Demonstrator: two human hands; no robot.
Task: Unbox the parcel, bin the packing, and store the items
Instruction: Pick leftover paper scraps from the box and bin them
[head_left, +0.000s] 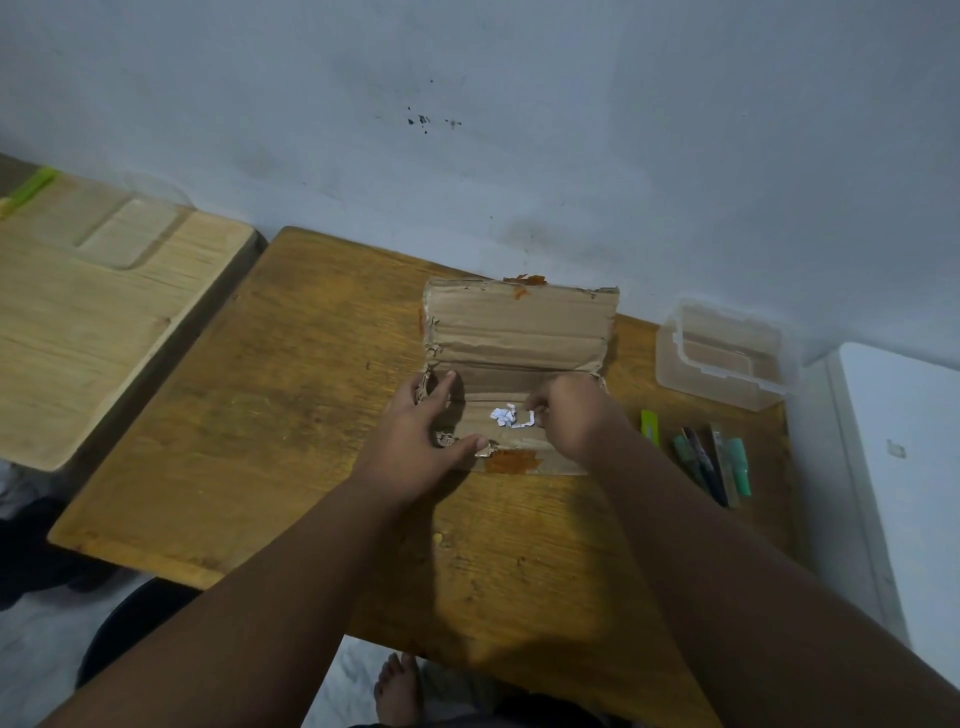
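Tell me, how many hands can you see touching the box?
2. The left hand presses the left end of the open cardboard box. The right hand reaches inside it at the white paper scraps.

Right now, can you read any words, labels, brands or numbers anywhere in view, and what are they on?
No text can be read.
Box: no print shows on the open flap or walls.
Paper scraps in the box: white with faint dark specks, too small to read.
Pens right of the box: any markings too blurred to read.
Clear tub: no label shows.
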